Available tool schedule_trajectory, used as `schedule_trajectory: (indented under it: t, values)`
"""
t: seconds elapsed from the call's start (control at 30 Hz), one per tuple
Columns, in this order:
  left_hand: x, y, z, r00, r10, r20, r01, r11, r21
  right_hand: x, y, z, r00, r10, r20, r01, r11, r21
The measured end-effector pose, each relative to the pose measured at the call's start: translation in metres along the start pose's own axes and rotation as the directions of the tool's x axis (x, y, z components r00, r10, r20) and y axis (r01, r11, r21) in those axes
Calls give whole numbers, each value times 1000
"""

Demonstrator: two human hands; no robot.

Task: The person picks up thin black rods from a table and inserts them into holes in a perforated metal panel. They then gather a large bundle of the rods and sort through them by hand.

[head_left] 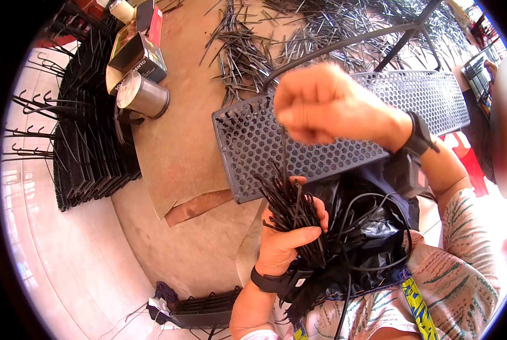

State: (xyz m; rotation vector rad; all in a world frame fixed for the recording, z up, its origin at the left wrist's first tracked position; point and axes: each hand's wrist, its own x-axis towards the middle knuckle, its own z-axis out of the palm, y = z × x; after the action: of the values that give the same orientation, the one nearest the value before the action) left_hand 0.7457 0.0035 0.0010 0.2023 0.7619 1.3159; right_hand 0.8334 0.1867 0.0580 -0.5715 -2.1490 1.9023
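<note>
My left hand (284, 238) is wrapped around a thick bundle of thin black sticks (296, 212), its thumb across the front. Above a grey perforated panel (236, 156) with many round holes, my right hand (315, 105) is closed and slightly blurred. A dark thin line runs below its fingers; whether the hand grips it cannot be made out. Short black pieces (239, 116) stand up in holes at the panel's far left corner. The bundle's lower ends are over black plastic sheeting (372, 229) on my lap.
Loose black sticks (242, 62) lie scattered across the far table. A dark metal bar frame (344, 42) rises behind the panel. At left are a metal can (143, 95), a cardboard box (140, 59) and a stack of black hooked racks (92, 130). A cable (409, 226) loops over my lap.
</note>
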Motion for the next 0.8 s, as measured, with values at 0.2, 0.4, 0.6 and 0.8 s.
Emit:
schedule_trajectory:
  t: [0.2, 0.4, 0.6, 0.8]
  values:
    - [3, -2, -3, 1000, -1, 7, 1, 999, -48, 29, 21, 3, 823, -484, -298, 328, 832, -448]
    - [4, 0, -1, 1000, -7, -30, 6, 1000, -2, 42, 36, 20, 747, -580, -325, 302, 732, -611]
    - [5, -2, -5, 1000, -22, -19, 22, 1000, -18, 52, 52, 27, 792, -594, -145, 335, 620, -710]
    - [6, -3, -7, 999, -28, -21, 28, 1000, -14, 54, 46, 25, 759, -650, 40, 462, 494, -737]
